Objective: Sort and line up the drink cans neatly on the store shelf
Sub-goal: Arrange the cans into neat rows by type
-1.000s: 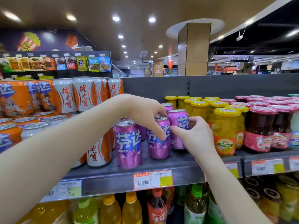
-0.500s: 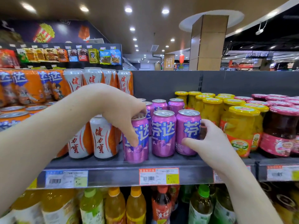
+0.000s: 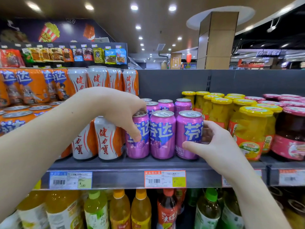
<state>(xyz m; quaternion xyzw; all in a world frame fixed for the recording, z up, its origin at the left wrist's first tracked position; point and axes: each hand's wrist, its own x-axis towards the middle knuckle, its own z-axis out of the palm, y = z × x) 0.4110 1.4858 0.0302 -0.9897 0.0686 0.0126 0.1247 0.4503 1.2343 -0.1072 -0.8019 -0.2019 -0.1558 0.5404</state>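
**A:** Where do the purple cans stand?

**B:** Three are upright in a front row near the edge of the shelf (image 3: 132,164). Take the middle purple can (image 3: 162,134) as the marker. It has one neighbour close against each side.

**A:** And the hands?

**B:** The left hand (image 3: 122,111) reaches in from the left of the middle purple can and holds the left purple can (image 3: 137,146). Its thumb presses on the label, and the other fingers go over the top and out of sight. The right hand (image 3: 212,142) is curled round the right purple can (image 3: 188,134), with the thumb low on the front and the fingers round the far side.

**A:** Anything behind?

**B:** There are back-row purple cans (image 3: 165,104) directly behind the middle purple can. I cannot tell how evenly they line up.

**A:** What else is around it?

**B:** To its left, past the held can, stand white-and-orange cans (image 3: 107,138). To its right, past the right hand, are yellow-lidded jars (image 3: 252,133). Straight below it, an orange price tag (image 3: 165,178) sits on the shelf lip. Lower still are drink bottles (image 3: 120,210).
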